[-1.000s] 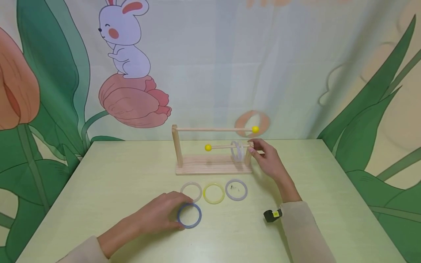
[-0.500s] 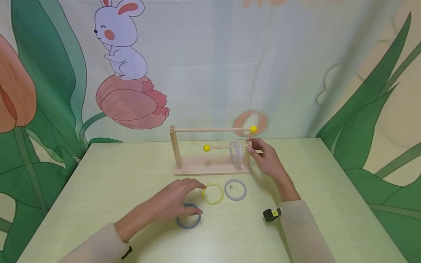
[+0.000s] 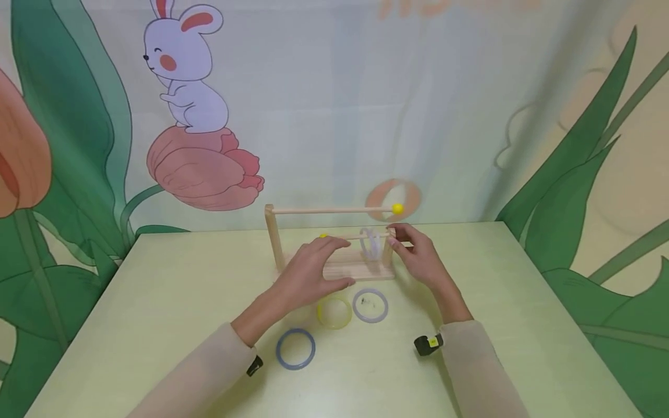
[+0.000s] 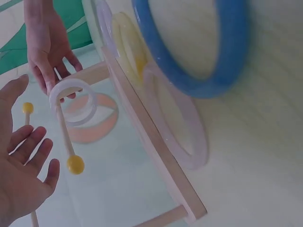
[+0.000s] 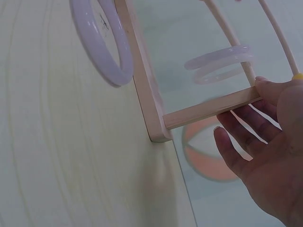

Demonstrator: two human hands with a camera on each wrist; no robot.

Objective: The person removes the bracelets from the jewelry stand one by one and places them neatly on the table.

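My right hand [image 3: 422, 258] grips the top of the short right post [image 5: 213, 108] of a wooden stand [image 3: 360, 271], thumb on one side and fingers on the other. Two pale lilac rings [image 5: 220, 61] hang on the stand's lower rod near that post. My left hand [image 3: 308, 276] is held before the stand, fingers spread and thumb apart, holding nothing; it covers part of the base and lower rod. On the table lie a blue ring [image 3: 295, 367], a yellow ring [image 3: 335, 327] and a lilac ring [image 3: 370, 320]. A pale pink ring [image 4: 195, 127] shows in the left wrist view, hidden in the head view.
The stand's upper rod [image 3: 324, 211] runs from the tall left post [image 3: 274, 241] to a yellow end ball [image 3: 398, 208]. A printed curtain [image 3: 313, 116] hangs behind the table's back edge. Black wrist devices sit at both sleeves.
My left hand has left the blue ring, passed over the pink ring and moved forward and right to the front of the stand. My right hand keeps its grip on the post.
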